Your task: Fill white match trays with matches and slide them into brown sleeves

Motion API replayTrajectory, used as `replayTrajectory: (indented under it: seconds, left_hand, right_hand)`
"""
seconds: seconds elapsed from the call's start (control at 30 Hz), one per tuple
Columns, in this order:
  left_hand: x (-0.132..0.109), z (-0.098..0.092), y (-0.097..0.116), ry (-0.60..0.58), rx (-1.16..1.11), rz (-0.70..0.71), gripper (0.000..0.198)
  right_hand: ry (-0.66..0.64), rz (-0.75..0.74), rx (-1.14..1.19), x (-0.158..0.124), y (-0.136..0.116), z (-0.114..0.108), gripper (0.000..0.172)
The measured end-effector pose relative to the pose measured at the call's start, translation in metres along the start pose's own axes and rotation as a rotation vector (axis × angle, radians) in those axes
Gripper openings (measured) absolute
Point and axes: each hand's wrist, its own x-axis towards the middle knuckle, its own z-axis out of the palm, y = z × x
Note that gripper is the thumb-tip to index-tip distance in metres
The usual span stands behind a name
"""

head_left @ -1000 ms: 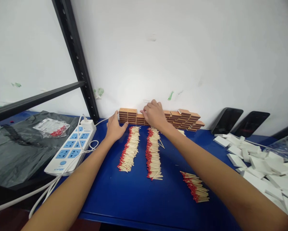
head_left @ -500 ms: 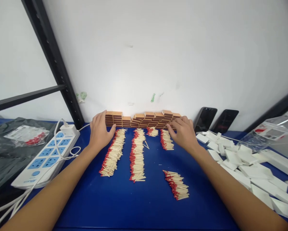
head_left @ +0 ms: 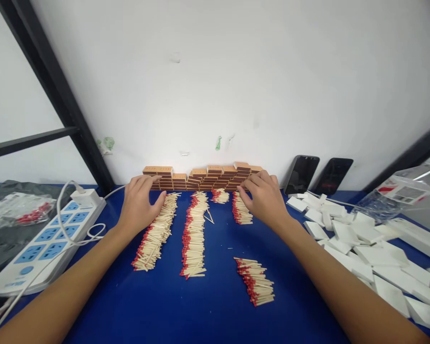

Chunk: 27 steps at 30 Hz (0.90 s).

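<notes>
A row of stacked brown matchbox sleeves (head_left: 203, 177) lines the wall at the back of the blue table (head_left: 207, 306). My left hand (head_left: 138, 204) rests at the row's left end, fingers spread on the table and the top of a long pile of red-tipped matches (head_left: 154, 234). My right hand (head_left: 263, 197) sits at the row's right end, fingers apart and touching the boxes beside a short match pile (head_left: 240, 210). A second long match pile (head_left: 194, 233) lies between my hands, and a small pile (head_left: 255, 280) lies nearer me.
A heap of white inner trays (head_left: 369, 248) covers the right side. Two dark phones (head_left: 301, 174) lean on the wall. A white and blue power strip (head_left: 44, 239) with cable lies left, by a black shelf post (head_left: 53, 91) and a bag of matches (head_left: 19, 209).
My right hand moved from the middle of the box row to its right end. My left hand stayed at the left end. The camera panned right.
</notes>
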Motion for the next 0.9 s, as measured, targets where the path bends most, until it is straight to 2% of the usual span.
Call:
replayTrajectory:
  seconds: [0.17, 0.27, 0.47, 0.57, 0.67, 0.77, 0.9]
  left_hand:
    - [-0.001, 0.001, 0.001, -0.019, -0.013, 0.043, 0.032]
    - [0.001, -0.002, 0.002, 0.006, -0.019, 0.039, 0.031]
    - [0.005, -0.007, -0.002, 0.088, -0.015, -0.048, 0.025]
    - [0.005, -0.007, -0.007, 0.107, 0.023, -0.087, 0.024]
    - [0.005, -0.007, -0.01, 0.123, 0.042, -0.103, 0.023]
    - [0.005, -0.009, -0.011, 0.135, 0.05, -0.108, 0.023]
    - [0.006, -0.011, -0.009, 0.142, 0.046, -0.118, 0.023]
  right_hand:
    - [0.009, -0.02, 0.01, -0.001, -0.006, 0.001, 0.024]
    - [0.011, -0.066, 0.003, 0.007, -0.021, 0.004, 0.03]
    - [-0.086, -0.219, -0.081, 0.063, -0.074, 0.017, 0.051]
    - [-0.093, -0.195, -0.131, 0.092, -0.093, 0.026, 0.059]
    - [-0.115, -0.161, -0.158, 0.109, -0.104, 0.038, 0.065]
    - [-0.141, -0.133, -0.164, 0.114, -0.109, 0.049, 0.068]
    - [-0.155, -0.134, -0.168, 0.114, -0.111, 0.057, 0.062]
